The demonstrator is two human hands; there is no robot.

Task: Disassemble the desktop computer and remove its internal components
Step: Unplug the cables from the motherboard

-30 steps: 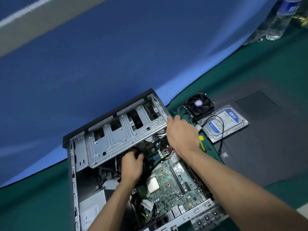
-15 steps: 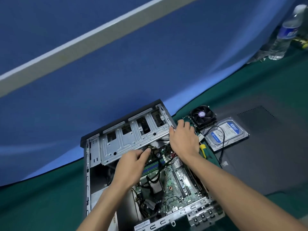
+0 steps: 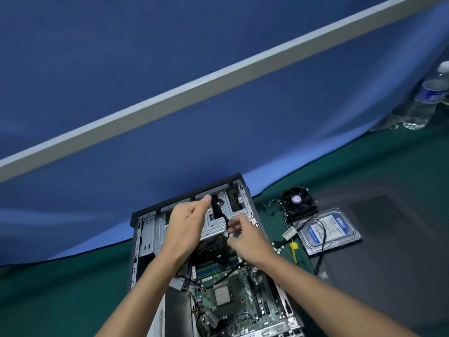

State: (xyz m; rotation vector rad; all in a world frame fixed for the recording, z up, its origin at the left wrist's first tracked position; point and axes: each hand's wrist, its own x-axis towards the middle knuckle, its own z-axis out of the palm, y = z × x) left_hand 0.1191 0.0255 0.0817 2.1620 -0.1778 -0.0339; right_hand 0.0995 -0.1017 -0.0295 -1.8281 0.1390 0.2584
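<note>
The open computer case [image 3: 136, 242] lies on its side at 6 o'clock on the green worktop [image 3: 48, 300]. Inside it sit one motherboard [image 3: 233, 302], one silver drive cage [image 3: 213, 222] and a black cable bundle [image 3: 222, 215]. The left hand [image 3: 187, 229] has its grip pinching the cable's connector end above the cage; the right hand [image 3: 247, 239] pinches the same cable lower down. At 3 o'clock, outside the case, lie one cooler fan [image 3: 297, 203], one hard drive [image 3: 332, 232] and one yellow-handled screwdriver [image 3: 294, 250].
</note>
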